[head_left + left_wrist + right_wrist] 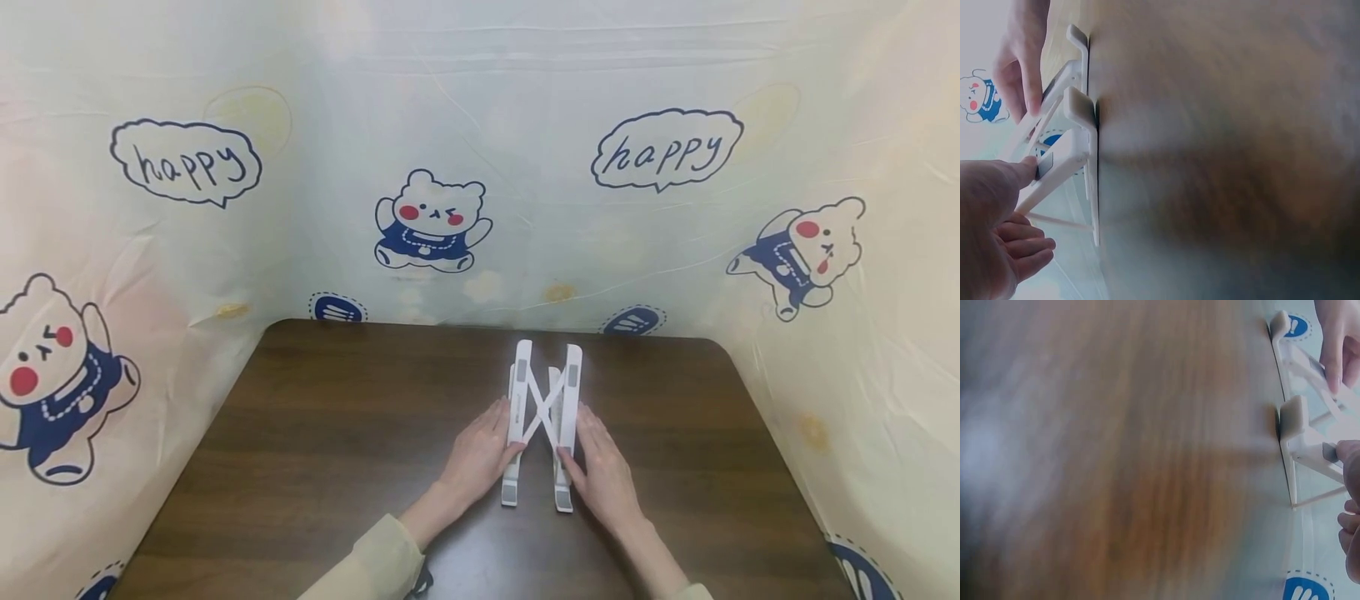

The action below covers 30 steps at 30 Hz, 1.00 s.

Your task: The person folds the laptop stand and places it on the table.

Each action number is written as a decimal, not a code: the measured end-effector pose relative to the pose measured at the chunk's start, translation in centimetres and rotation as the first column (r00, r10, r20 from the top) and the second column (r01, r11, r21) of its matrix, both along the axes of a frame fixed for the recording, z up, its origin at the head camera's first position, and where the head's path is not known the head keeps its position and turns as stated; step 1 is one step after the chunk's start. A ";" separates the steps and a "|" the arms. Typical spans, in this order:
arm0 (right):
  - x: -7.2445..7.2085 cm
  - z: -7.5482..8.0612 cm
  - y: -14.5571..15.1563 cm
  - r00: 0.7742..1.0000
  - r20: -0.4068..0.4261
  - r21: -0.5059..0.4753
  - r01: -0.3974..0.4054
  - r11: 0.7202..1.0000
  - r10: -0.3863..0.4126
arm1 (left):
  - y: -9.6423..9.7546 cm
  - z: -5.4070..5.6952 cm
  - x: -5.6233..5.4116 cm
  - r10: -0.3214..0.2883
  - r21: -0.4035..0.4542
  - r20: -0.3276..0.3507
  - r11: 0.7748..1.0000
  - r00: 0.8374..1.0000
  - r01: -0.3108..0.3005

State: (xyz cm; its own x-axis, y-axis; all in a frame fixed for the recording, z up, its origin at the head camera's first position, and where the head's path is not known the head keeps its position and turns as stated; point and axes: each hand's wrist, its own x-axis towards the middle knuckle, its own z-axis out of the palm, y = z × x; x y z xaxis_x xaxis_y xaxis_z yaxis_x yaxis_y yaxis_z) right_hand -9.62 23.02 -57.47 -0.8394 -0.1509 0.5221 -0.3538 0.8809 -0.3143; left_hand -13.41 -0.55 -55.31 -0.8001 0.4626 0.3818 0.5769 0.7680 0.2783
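Note:
A white folding laptop stand (569, 417) with grey pads stands partly spread on the table, its two rails joined by crossing bars. My left hand (477, 450) holds the left rail, thumb on top and fingers along the outer side. On the other rail, my right hand (609, 479) has the same kind of hold. In the left wrist view the left thumb (1019, 172) presses by a grey pad, while the other fingers are curled below the rail. The right wrist view shows the stand's front lips (1294, 415) near the tabletop; part of the right hand is cut off.
The dark wooden table (337, 417) has rounded far corners. A pale cloth (525, 125) with printed bears and "happy" bubbles hangs behind it and along both sides. A small dark item (423, 581) shows at the left sleeve cuff (390, 554).

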 end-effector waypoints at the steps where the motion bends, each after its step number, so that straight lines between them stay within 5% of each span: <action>1: 0.0 0.1 -0.2 1.000 0.015 -0.004 0.003 1.000 -0.003 | 0.0 0.0 0.0 0.000 -0.002 0.001 1.000 1.000 0.000; 13: 0.0 -0.3 -2.0 1.000 0.019 -0.021 -0.025 0.999 0.025 | -0.2 -0.2 0.3 0.004 0.003 0.051 1.000 0.999 -0.004; 30: -0.4 -0.2 -3.0 0.994 0.091 -0.014 -0.061 0.998 0.062 | -0.6 -0.1 0.3 0.016 -0.008 0.023 1.000 1.000 -0.016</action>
